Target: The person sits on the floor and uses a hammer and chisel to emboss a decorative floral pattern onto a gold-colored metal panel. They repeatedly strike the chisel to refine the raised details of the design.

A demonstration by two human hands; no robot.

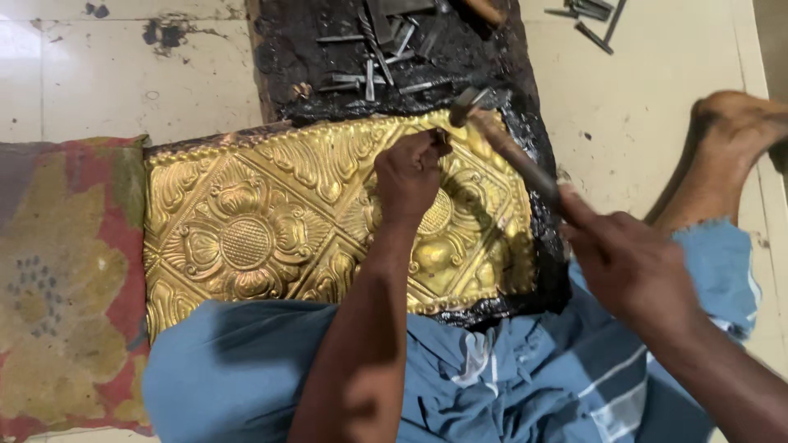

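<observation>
A brass sheet (pixel 271 221), embossed with flowers, was bedded in black pitch (pixel 525 164) under both hands. A punch (mostly hidden in the fist) was clamped by the left hand (pixel 408 176) against the sheet's upper edge. A hammer (pixel 502 139) was gripped by the right hand (pixel 628 262), its head raised just beyond the left fist. Chasing was judged to be under way; a square blow on the punch top was called for next. Spare punches (pixel 377 70) were left beyond the hands.
</observation>
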